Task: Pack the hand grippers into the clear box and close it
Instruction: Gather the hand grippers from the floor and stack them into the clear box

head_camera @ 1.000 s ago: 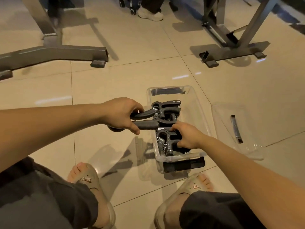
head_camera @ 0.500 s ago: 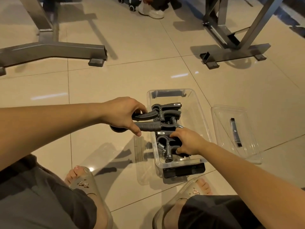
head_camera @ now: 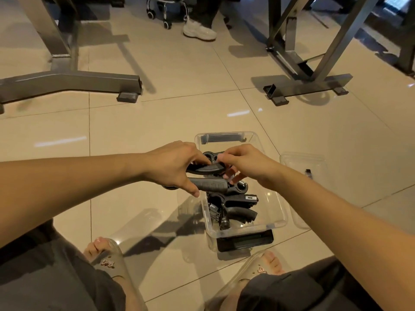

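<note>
Holding a black hand gripper (head_camera: 208,185) over the left rim of the clear box (head_camera: 279,217), you have both hands on it. It has two dark, ribbed handles that stick out to the left past the box wall, and its metal coil spring sits at the end over the box. Your left hand (head_camera: 173,167) is wrapped round both handles, fingers (head_camera: 202,160) over the upper one and thumb under the lower one. Your right hand (head_camera: 244,164) has curled fingers (head_camera: 224,157) closed on the spring end, above the middle of the box. A second gripper (head_camera: 233,207), black with a shiny spring, lies in the near half of the box, below and apart from both hands. The lid (head_camera: 303,163) lies on the floor (head_camera: 157,122) just beside the box on the right.
</note>
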A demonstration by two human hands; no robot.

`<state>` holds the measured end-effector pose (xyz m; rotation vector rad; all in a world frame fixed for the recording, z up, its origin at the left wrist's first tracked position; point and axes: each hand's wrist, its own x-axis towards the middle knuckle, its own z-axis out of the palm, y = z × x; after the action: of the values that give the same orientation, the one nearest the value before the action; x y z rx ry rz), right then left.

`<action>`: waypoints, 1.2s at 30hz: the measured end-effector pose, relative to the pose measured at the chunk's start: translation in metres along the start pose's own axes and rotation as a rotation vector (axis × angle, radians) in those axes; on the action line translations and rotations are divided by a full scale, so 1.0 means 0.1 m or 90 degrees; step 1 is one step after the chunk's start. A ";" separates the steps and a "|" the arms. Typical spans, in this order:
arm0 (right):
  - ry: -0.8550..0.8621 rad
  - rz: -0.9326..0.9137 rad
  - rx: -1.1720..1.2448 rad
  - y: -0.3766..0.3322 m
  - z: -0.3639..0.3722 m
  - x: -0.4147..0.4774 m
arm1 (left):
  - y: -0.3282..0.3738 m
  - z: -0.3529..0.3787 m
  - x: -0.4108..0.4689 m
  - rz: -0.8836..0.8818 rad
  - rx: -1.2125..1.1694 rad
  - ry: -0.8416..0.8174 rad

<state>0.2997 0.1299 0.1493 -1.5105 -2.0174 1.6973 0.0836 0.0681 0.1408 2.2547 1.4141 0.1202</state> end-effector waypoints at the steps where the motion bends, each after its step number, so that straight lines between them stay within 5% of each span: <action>1: -0.006 0.016 0.024 0.01 0.03 0.00 | 0.01 0.00 0.00 0.009 -0.011 0.001; 8: -0.042 0.042 0.140 0.09 0.05 -0.01 | 0.00 0.02 -0.01 0.022 0.022 0.014; 11: 0.016 0.036 0.182 0.11 -0.06 0.04 | -0.08 -0.01 -0.01 -0.074 0.018 0.092; 17: 0.156 0.033 0.278 0.10 -0.12 0.15 | -0.10 -0.02 0.04 -0.363 -0.289 0.178; 25: 0.174 0.026 0.285 0.09 -0.21 0.18 | -0.15 -0.14 0.11 -0.428 -0.644 0.282; 30: 0.170 -0.007 0.132 0.11 -0.24 0.20 | -0.17 -0.19 0.16 -0.415 -0.694 0.310; 33: 0.211 -0.088 -0.085 0.03 -0.25 0.21 | -0.10 -0.23 0.15 -0.362 -0.641 0.304; 36: 0.251 -0.098 -0.107 -0.07 -0.24 0.20 | 0.01 -0.23 0.15 -0.304 -0.557 0.293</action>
<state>0.3000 0.1616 0.1537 -1.5438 -2.0339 1.0945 0.0843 0.0882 0.1593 1.1828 1.6387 0.9395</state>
